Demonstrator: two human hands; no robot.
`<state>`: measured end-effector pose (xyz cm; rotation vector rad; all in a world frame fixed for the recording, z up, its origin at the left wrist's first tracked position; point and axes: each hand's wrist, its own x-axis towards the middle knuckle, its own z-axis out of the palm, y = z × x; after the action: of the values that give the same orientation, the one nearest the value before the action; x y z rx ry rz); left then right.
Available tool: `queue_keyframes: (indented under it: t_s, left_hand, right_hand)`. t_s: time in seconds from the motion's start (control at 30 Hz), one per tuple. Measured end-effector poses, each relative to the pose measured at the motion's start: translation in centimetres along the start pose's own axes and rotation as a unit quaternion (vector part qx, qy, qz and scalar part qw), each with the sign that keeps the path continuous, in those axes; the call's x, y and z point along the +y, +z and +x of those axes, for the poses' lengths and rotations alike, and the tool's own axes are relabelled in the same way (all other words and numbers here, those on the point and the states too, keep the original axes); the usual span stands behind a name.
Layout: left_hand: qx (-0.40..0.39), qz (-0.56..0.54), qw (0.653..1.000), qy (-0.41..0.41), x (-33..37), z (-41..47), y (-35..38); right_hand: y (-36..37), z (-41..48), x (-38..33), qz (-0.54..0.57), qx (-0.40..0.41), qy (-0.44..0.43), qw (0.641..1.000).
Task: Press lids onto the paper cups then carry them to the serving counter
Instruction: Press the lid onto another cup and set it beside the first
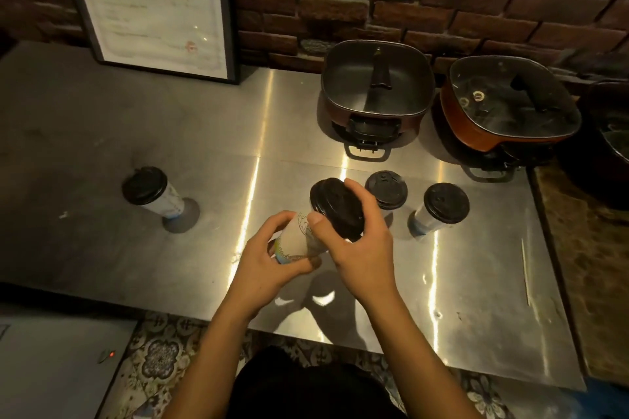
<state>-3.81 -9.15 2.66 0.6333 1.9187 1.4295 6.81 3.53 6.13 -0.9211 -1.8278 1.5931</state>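
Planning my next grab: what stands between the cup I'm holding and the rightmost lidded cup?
Another lidded paper cup, slightly farther back, partly hidden by the right hand; the head view shows it.

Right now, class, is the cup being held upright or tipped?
Tipped: the cup slants, its lid well right of its base.

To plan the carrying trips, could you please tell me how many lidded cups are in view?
4. The left cup stands alone; the held cup is tilted between left hand and right hand; the middle cup, mostly hidden, stands behind that hand; the right cup beside it.
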Motion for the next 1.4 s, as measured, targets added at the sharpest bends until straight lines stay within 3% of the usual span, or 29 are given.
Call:
queue_keyframes:
  t_s: [0.1, 0.33, 0.47, 0.6, 0.77, 0.93, 1.13, 1.4]
  left_hand:
    - [0.020, -0.010, 1.000, -0.001, -0.8, 0.8, -2.9]
    - [0.052, -0.131, 0.986, -0.088, -0.9, 3.9, -12.0]
    - [0.049, -0.175, 0.977, -0.108, -1.3, 6.3, -15.5]
    - [0.089, -0.248, 0.955, -0.134, -3.7, 7.9, -16.9]
    - [0.132, -0.260, 0.945, -0.148, -6.4, 8.6, -17.0]
    - [0.173, -0.283, 0.929, -0.164, -8.3, 9.5, -17.5]
    - [0.190, -0.300, 0.919, -0.173, -9.4, 9.9, -18.3]
    - [0.224, -0.368, 0.878, -0.208, -9.9, 10.3, -17.9]
  right_hand:
    - [3.3, 1.1, -0.3, -0.014, -0.023, -0.005, 1.000]
    - [10.0, 5.8, -1.6, -0.117, -0.222, -0.075, 0.965]
    - [15.3, 7.9, -1.9, -0.154, -0.275, -0.076, 0.946]
    - [20.2, 9.4, -1.0, -0.182, -0.288, 0.001, 0.940]
    - [24.6, 11.5, 2.1, -0.213, -0.229, 0.121, 0.942]
    - [27.4, 12.8, 3.2, -0.143, -0.211, 0.201, 0.946]
    - [28.9, 13.5, 4.0, -0.128, -0.215, 0.223, 0.942]
    - [29.5, 14.3, 4.1, -0.119, -0.228, 0.222, 0.941]
